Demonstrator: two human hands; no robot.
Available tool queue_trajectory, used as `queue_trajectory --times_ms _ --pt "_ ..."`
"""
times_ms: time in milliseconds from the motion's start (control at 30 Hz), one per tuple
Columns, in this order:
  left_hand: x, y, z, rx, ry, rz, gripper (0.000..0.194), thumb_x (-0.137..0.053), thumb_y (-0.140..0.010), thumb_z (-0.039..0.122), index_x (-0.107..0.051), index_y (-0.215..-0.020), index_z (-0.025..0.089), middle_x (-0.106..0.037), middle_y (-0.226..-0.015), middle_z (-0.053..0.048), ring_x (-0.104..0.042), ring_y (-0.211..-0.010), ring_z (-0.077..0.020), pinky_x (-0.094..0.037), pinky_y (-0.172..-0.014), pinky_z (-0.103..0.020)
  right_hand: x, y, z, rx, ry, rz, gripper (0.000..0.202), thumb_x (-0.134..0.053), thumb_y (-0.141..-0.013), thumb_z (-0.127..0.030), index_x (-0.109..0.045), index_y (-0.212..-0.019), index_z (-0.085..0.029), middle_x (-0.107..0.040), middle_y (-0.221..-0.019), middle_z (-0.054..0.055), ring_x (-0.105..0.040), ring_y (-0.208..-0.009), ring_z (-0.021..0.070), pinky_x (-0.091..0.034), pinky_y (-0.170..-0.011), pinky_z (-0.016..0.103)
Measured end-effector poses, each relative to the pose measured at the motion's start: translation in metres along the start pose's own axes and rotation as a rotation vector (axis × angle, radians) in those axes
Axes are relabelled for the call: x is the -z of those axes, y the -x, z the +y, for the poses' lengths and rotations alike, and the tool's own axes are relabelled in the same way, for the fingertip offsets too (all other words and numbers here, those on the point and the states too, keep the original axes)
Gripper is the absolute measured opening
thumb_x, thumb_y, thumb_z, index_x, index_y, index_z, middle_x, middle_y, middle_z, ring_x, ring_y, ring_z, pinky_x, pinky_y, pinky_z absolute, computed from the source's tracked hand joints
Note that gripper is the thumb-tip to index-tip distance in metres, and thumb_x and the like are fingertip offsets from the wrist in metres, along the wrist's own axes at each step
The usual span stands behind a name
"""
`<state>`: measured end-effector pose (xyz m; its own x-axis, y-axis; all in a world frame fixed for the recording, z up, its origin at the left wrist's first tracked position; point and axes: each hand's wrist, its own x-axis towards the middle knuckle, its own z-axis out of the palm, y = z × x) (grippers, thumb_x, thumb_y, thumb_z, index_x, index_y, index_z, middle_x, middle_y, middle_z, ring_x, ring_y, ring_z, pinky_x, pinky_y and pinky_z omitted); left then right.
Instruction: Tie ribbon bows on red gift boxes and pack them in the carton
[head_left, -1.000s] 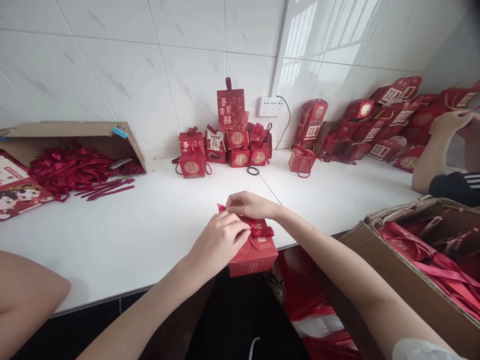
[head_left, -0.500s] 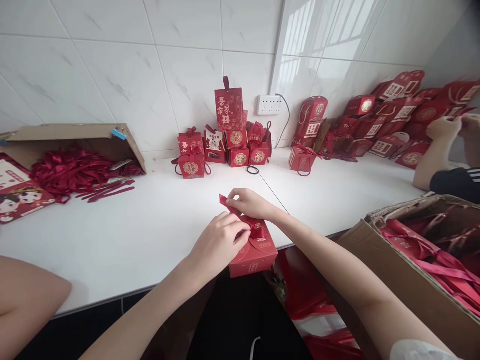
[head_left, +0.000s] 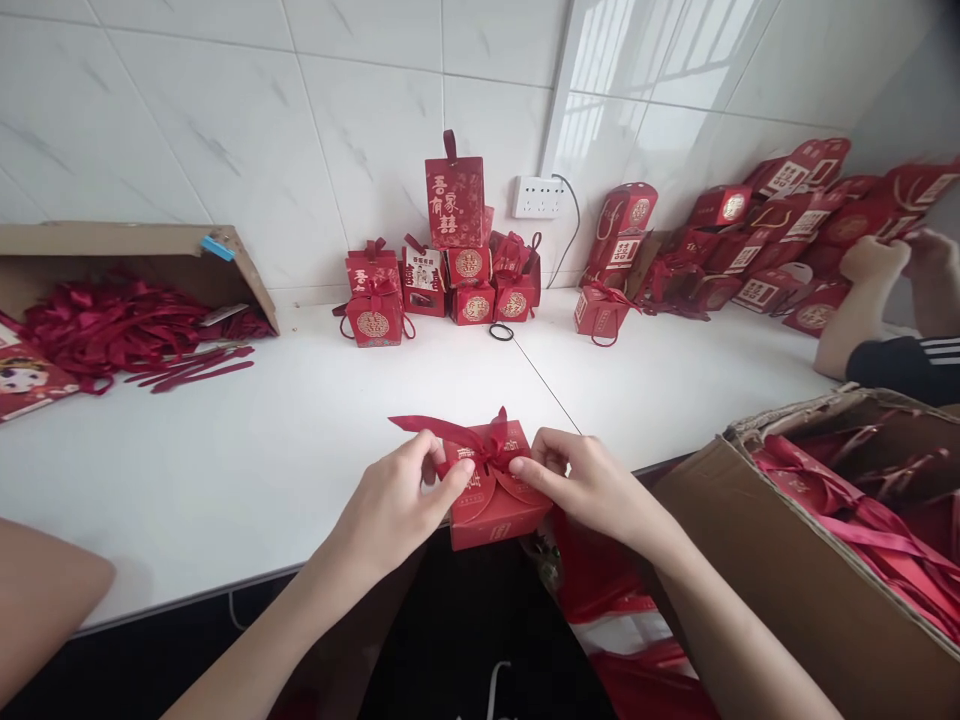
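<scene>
A small red box with gold print sits at the front edge of the white counter. A red ribbon is knotted into a bow on its top, one tail pointing out to the left. My left hand pinches the bow's left loop between thumb and fingers. On the other side, my right hand pinches the right loop, thumb on top. Both hands are close to the box lid.
An open carton of red ribbons lies at left. Decorated red boxes stand by the wall, with more piled at right. Another person's hands are at far right, above a large cardboard box. A bare limb shows at lower left.
My right hand has moved from the box's far side to its right side. The ribbon now shows as a bow, held at both loops. The view has shifted slightly.
</scene>
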<state>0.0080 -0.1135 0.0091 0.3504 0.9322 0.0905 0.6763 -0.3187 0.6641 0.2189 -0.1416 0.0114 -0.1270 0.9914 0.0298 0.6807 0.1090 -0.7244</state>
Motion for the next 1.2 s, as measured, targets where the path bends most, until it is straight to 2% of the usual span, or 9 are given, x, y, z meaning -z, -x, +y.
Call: queue_trajectory --times_ms 100,200,433,667,833,933,1067,1100,1200 --pt "0.002 0.001 -0.003 0.065 0.086 -0.092 0.039 -0.042 -0.085 0.053 -0.035 -0.064 0.020 -0.036 -0.056 0.006 -0.036 -0.051 -0.0103 -0.030 -0.051 -0.024 -0.007 0.000 0.002 0.012 -0.067 0.009 0.039 -0.051 -0.083 -0.050 -0.039 -0.062 -0.019 -0.040 -0.056 -0.005 -0.033 -0.053 0.0093 -0.027 -0.051 0.023" --pt "0.000 -0.004 -0.007 0.053 0.234 -0.123 0.036 -0.045 -0.085 0.047 -0.035 -0.064 0.020 -0.036 -0.060 0.006 -0.034 -0.055 -0.0100 -0.029 -0.053 -0.024 -0.010 -0.004 0.007 0.024 -0.181 -0.009 0.035 -0.048 -0.086 -0.043 -0.038 -0.062 -0.019 -0.037 -0.057 -0.005 -0.031 -0.054 0.0092 -0.026 -0.051 0.023" --pt "-0.008 -0.012 -0.023 -0.031 0.580 -0.231 0.033 -0.048 -0.086 0.042 -0.037 -0.064 0.019 -0.035 -0.061 0.006 -0.032 -0.056 -0.0097 -0.027 -0.054 -0.024 -0.019 -0.012 0.028 0.002 -0.757 -0.127 0.036 -0.054 -0.084 -0.044 -0.039 -0.064 -0.018 -0.035 -0.060 -0.005 -0.029 -0.055 0.0082 -0.023 -0.053 0.023" --pt "-0.014 -0.015 -0.029 -0.076 0.666 -0.203 0.031 -0.051 -0.084 0.036 -0.038 -0.062 0.018 -0.039 -0.063 0.004 -0.036 -0.057 -0.0093 -0.031 -0.055 -0.024 -0.027 -0.012 0.030 -0.044 -1.054 -0.112 0.035 -0.061 -0.079 -0.035 -0.040 -0.058 -0.017 -0.031 -0.054 -0.006 -0.021 -0.050 0.0066 -0.019 -0.049 0.023" --pt "-0.012 -0.016 -0.026 -0.085 0.607 -0.188 0.030 -0.050 -0.084 0.034 -0.036 -0.061 0.019 -0.037 -0.061 0.005 -0.034 -0.056 -0.0096 -0.029 -0.054 -0.024 -0.028 -0.013 0.029 -0.060 -1.102 -0.094 0.034 -0.063 -0.077 -0.036 -0.042 -0.057 -0.018 -0.028 -0.052 -0.007 -0.018 -0.048 0.0065 -0.019 -0.048 0.023" --pt "-0.008 -0.016 -0.026 -0.086 0.534 -0.176 0.031 -0.051 -0.083 0.036 -0.037 -0.061 0.019 -0.036 -0.062 0.004 -0.034 -0.058 -0.0102 -0.030 -0.055 -0.025 -0.025 -0.012 0.030 -0.030 -1.011 -0.084 0.037 -0.063 -0.077 -0.039 -0.040 -0.057 -0.018 -0.028 -0.052 -0.007 -0.019 -0.048 0.0064 -0.018 -0.048 0.023" --pt "0.000 -0.019 -0.030 -0.068 0.589 -0.300 0.033 -0.048 -0.083 0.048 -0.048 -0.069 0.018 -0.046 -0.071 0.000 -0.045 -0.067 -0.0136 -0.037 -0.062 -0.027 -0.016 -0.015 0.039 -0.010 -0.783 -0.036 0.041 -0.058 -0.079 -0.052 -0.043 -0.061 -0.018 -0.038 -0.057 -0.005 -0.033 -0.054 0.0085 -0.027 -0.054 0.024" --pt "0.000 -0.020 -0.032 -0.033 0.610 -0.295 0.034 -0.048 -0.082 0.051 -0.051 -0.074 0.018 -0.050 -0.076 -0.001 -0.048 -0.072 -0.0154 -0.040 -0.065 -0.028 -0.014 -0.019 0.043 -0.032 -0.756 -0.004 0.042 -0.055 -0.080 -0.055 -0.046 -0.063 -0.017 -0.040 -0.058 -0.004 -0.037 -0.057 0.0096 -0.031 -0.058 0.025" --pt "-0.003 -0.028 -0.039 0.103 0.651 -0.172 0.040 -0.053 -0.078 0.056 -0.056 -0.092 0.018 -0.058 -0.090 -0.005 -0.055 -0.089 -0.0214 -0.045 -0.072 -0.031 -0.016 -0.032 0.051 -0.127 -0.772 0.023 0.047 -0.047 -0.081 -0.063 -0.056 -0.071 -0.017 -0.047 -0.065 -0.001 -0.046 -0.066 0.0130 -0.037 -0.067 0.028"
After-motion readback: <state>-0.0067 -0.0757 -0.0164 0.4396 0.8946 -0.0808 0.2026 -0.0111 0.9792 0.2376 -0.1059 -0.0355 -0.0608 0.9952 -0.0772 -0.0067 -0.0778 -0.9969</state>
